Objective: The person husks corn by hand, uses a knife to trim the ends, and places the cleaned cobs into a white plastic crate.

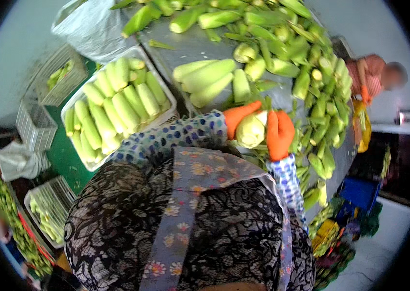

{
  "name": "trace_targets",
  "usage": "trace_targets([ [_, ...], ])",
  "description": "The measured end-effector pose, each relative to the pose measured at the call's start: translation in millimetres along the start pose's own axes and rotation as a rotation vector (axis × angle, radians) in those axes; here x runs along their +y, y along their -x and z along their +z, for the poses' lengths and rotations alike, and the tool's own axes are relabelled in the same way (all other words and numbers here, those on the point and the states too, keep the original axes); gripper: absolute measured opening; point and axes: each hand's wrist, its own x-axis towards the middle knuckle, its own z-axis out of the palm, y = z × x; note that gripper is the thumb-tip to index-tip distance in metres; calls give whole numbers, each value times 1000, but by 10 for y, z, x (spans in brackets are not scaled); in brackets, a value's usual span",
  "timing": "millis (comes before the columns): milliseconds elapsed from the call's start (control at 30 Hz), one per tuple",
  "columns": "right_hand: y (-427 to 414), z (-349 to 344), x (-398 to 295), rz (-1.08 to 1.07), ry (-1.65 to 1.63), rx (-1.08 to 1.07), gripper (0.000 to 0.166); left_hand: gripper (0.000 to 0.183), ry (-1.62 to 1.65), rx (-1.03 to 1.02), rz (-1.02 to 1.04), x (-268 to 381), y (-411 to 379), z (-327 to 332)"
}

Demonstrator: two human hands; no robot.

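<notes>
My left hand (pixel 240 118), in an orange glove, holds the left side of a pale green ear of corn (pixel 250 131) near the table's front edge. On the ear's right side is my right hand (pixel 279 134), also gloved in orange, its fingers at the ear's far end; whether they grip the husk there cannot be made out. Just beyond my left hand, several ears in pale husk (pixel 208 78) lie together on the metal table (pixel 168 45). Green husk pieces lie around and below both hands.
A white plastic crate (pixel 167 92) full of husked-down corn stands at the left, beside a white sack (pixel 97 34). Unpeeled corn (pixel 288 51) is heaped along the table's far and right sides. More crates (pixel 37 123) stand on the green floor. A co-worker (pixel 368 74) is at the far right.
</notes>
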Motion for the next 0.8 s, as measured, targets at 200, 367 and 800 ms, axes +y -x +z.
trace_targets([
  [200, 26, -156, 1534, 561, 12, 397, 41, 49, -317, 84, 105, -261, 284, 601],
  [367, 413, -680, 1793, 455, 437, 317, 43, 49, -340, 151, 136, -182, 191, 598],
  [800, 130, -295, 335, 614, -606, -131, 32, 77, -1224, 270, 520, -213, -85, 402],
])
